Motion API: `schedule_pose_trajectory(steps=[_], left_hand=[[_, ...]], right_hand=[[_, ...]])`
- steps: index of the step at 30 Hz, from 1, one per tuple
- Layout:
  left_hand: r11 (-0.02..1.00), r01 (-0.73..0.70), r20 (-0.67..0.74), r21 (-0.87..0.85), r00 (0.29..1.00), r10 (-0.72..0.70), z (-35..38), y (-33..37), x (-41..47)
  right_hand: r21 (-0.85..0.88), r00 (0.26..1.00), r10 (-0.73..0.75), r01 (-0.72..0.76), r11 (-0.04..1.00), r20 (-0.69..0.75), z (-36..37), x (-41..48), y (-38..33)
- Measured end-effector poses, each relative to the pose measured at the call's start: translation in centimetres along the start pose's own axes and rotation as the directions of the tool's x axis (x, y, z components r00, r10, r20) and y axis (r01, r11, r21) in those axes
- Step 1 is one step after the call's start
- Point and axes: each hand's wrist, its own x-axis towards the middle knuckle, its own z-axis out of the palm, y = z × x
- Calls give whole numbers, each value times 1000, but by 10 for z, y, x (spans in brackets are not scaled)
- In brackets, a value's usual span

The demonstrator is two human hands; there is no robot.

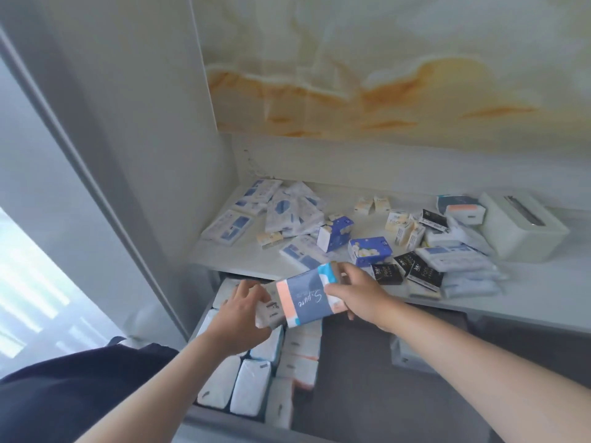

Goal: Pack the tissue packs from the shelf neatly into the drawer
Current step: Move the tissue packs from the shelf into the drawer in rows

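My right hand (358, 292) grips a grey-blue and peach tissue pack (305, 298) by its right end, holding it over the open drawer (358, 372). My left hand (240, 318) holds the pack's left end from below, along with a white pack (267, 313) under it. Several white tissue packs (249, 385) stand in rows in the drawer's left part. Many more packs, white-blue (228, 226), dark blue (369, 251) and black (425, 273), lie scattered on the white shelf (527, 282) above the drawer.
A white tissue box holder (521, 225) stands at the shelf's right end. The drawer's right half shows its dark grey bottom, with a small grey box (412, 353) at its right. A white cabinet wall (144, 187) rises on the left.
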Motion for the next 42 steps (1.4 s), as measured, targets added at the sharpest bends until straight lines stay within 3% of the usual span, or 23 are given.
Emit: schedule_pose_trajectory(steps=[3, 6, 8, 11, 15, 17, 19, 21, 24, 26, 30, 33, 35, 38, 42], left_hand=[[947, 97, 266, 305, 946, -183, -1, -9, -8], [942, 59, 303, 330, 938, -165, -6, -6, -7], [963, 26, 206, 268, 975, -84, -16, 3, 0], [1000, -31, 88, -1, 996, 31, -31, 26, 9], [979, -17, 333, -205, 939, 86, -36, 58, 4], [981, -14, 320, -193, 944, 76, -29, 64, 5], [985, -11, 266, -171, 962, 56, -23, 65, 6], [989, -6, 218, -148, 975, 38, -16, 66, 7], [990, -26, 186, -140, 981, 52, -5, 73, 2], [986, -99, 259, -131, 957, 131, 3, 76, -4], [958, -281, 429, -56, 860, 277, 14, 67, -8], [884, -426, 476, 190, 828, 297, 24, 56, -9], [742, -555, 542, 376, 782, 309, 37, 49, -12], [560, -645, 630, 520, 732, 258, 58, 42, -18], [646, -600, 642, 471, 736, 216, 67, 38, -20]], right_hand=[[89, 992, 119, -122, 989, 35, 12, 3, 5], [90, 979, 185, -193, 977, 86, 19, 5, 10], [23, 976, 193, -196, 980, 101, 20, 7, 12], [-29, 968, 167, -165, 986, 187, 18, 7, 9], [36, 930, 77, -96, 995, 358, 17, 7, 7], [46, 929, 101, -126, 991, 355, 18, 5, 7], [151, 907, 181, -254, 955, 379, 15, 2, 6], [266, 826, 315, -471, 841, 468, 9, -3, 4], [169, 684, 465, -645, 745, 562, 6, -5, 11], [122, 668, 479, -645, 755, 570, 11, -7, 19], [-77, 731, 513, -541, 838, 449, 11, -16, 30], [-473, 753, 520, -315, 823, 403, 9, -26, 30], [-597, 745, 517, -201, 776, 421, 13, -31, 32], [-609, 714, 535, -192, 770, 451, 28, -35, 40], [-496, 715, 569, -351, 794, 406, 55, -34, 64]])
